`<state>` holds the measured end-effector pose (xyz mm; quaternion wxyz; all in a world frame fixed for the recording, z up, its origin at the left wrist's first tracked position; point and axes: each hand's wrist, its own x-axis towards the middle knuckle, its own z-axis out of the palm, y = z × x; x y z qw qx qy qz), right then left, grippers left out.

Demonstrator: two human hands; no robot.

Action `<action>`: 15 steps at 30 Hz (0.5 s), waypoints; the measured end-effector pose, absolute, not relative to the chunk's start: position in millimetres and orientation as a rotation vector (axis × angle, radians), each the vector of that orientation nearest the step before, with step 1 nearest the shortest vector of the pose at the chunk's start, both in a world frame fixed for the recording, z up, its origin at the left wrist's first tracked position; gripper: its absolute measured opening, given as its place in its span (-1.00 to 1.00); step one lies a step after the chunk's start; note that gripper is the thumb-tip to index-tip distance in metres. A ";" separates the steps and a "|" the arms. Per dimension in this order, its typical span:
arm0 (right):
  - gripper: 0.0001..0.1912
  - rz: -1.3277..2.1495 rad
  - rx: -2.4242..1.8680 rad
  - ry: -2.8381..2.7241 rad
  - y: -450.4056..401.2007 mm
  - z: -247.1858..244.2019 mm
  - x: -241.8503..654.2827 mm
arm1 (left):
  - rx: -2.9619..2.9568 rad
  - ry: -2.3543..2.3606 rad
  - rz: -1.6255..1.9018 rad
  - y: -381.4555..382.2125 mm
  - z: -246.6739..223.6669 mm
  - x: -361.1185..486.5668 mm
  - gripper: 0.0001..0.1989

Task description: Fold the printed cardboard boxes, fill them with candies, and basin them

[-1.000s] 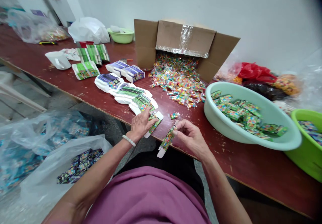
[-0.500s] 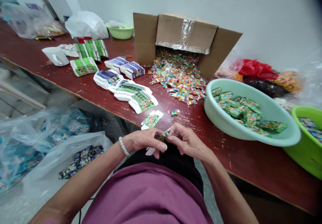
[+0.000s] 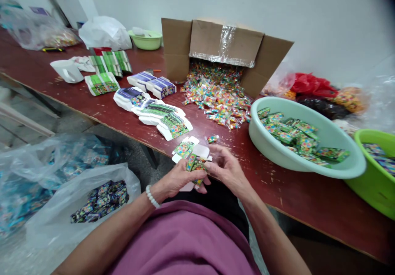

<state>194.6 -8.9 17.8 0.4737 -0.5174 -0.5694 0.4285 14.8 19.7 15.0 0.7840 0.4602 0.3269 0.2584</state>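
Note:
Held in front of my waist is a small green printed box (image 3: 196, 164) with white flaps standing open at its top. My left hand (image 3: 182, 178) is closed round its lower left side. My right hand (image 3: 224, 166) pinches the box's right edge with thumb and fingers. Just beyond, a flat green carton (image 3: 184, 148) lies on the table edge, with a wrapped candy (image 3: 212, 138) to its right. Overlapping flat cartons (image 3: 174, 125) are spread farther left.
An open cardboard box (image 3: 226, 42) spills wrapped candies (image 3: 216, 98) onto the red table (image 3: 265, 188). A pale green basin (image 3: 308, 136) of filled green boxes stands right, beside a lime basin (image 3: 379, 184). Plastic bags (image 3: 83, 201) sit low on the left.
The box between my hands has turned upright and opened out, showing its printed face and white flaps. My right hand has moved slightly, with its fingers behind the flaps.

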 end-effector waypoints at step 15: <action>-0.47 1.080 -1.166 -1.098 -13.5 7.1 169.5 | 1.060 0.848 1.057 0.8 10.9 19.1 -0.26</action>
